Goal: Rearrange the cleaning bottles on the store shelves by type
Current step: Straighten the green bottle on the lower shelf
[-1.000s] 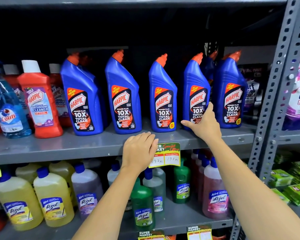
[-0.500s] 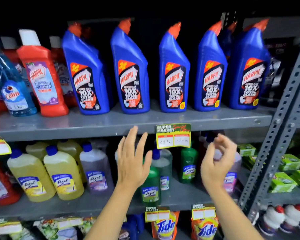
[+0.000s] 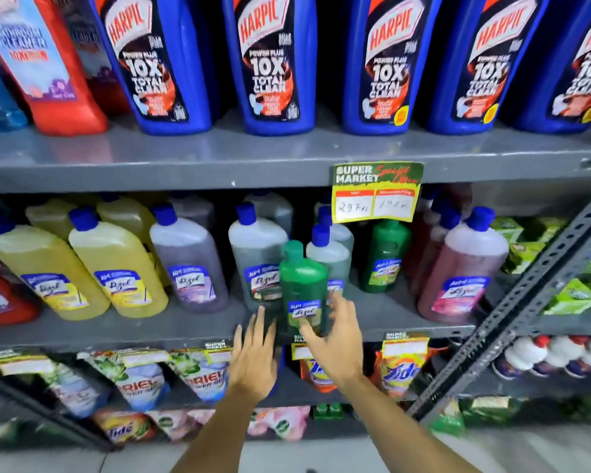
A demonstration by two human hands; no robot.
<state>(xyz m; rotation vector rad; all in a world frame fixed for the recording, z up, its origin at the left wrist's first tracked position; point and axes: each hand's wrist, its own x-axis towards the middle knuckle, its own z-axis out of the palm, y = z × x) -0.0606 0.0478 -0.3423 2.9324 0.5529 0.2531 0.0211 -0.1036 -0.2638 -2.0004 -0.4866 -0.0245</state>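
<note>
A small dark green Lizol bottle (image 3: 302, 288) stands at the front edge of the middle shelf (image 3: 185, 331). My left hand (image 3: 255, 356) is open just left of its base, fingers spread. My right hand (image 3: 335, 339) is open at its lower right, fingers near the label; whether they touch is unclear. A second green bottle (image 3: 386, 257) stands further back right. Yellow Lizol bottles (image 3: 115, 264), a purple one (image 3: 190, 264), grey-green ones (image 3: 256, 254) and pink ones (image 3: 461, 271) line the same shelf. Blue Harpic bottles (image 3: 265, 63) fill the shelf above.
A red Harpic bathroom cleaner (image 3: 45, 66) stands upper left. A price tag (image 3: 377, 192) hangs from the upper shelf edge. Detergent pouches (image 3: 140, 380) hang below. A grey slotted upright (image 3: 526, 302) crosses on the right, with green packs (image 3: 574, 295) behind it.
Both hands dropped from the upper shelf edge to the middle shelf and closed in on the front green bottle. The view moved down and closer.
</note>
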